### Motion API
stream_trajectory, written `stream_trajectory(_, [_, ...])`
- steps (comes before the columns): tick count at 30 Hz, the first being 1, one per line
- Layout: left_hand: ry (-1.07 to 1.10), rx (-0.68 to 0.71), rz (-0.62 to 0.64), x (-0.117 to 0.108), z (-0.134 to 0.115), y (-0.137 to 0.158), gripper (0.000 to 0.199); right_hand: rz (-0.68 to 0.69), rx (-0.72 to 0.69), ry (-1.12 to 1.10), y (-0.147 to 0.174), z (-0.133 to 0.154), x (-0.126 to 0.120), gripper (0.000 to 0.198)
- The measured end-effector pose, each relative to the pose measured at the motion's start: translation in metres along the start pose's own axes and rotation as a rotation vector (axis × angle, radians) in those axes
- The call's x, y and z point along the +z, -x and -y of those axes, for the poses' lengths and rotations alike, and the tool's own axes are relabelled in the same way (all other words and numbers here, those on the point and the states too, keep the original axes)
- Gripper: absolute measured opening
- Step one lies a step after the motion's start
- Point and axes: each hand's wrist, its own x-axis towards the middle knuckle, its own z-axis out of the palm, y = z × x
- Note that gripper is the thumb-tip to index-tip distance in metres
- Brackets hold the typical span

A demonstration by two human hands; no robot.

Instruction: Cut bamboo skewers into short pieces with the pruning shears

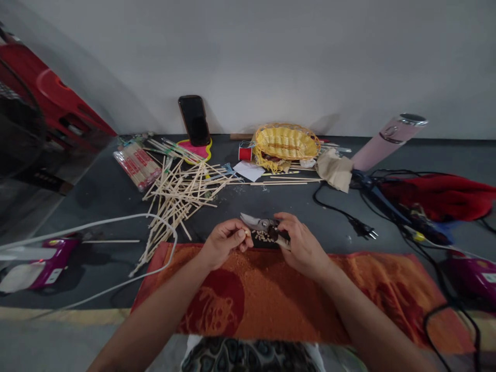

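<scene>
My right hand (302, 244) is closed round a pair of pruning shears (264, 224), with the blades pointing left and apart from each other. Close to the blade tip, my left hand (228, 242) pinches a small pale piece of stick (247, 233) between thumb and fingers; most of it is hidden. Below the shears lie several short cut stick pieces (260, 236) on the dark tabletop. Both forearms pass over an orange towel (271, 294) along the table's near edge. A loose heap of thin wooden sticks (186, 191) spreads out left of my hands.
Behind stand a propped phone (194, 120), a red thread spool (245, 153) and a yellow basket (287, 142). A pink flask (389, 142) leans at right, near a black plug cable (358, 227). At left are packaged sticks (137, 165) and a purple device (58, 261) with a white cord.
</scene>
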Motion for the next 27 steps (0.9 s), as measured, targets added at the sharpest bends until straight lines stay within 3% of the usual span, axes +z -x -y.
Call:
stream_trajectory(6, [-0.008, 0.02, -0.007, -0.001, 0.001, -0.001, 0.024, 0.044, -0.014, 0.122, -0.002, -0.003, -0.005, 0.017])
stream_trajectory(13, [0.038, -0.016, -0.039, -0.003, 0.002, -0.002, 0.027, 0.103, -0.034, 0.321, -0.004, 0.011, -0.014, 0.033])
stream_trajectory(27, [-0.013, -0.038, -0.049, -0.003, 0.003, -0.001, 0.027, 0.081, -0.033, 0.388, -0.004, 0.014, -0.011, 0.025])
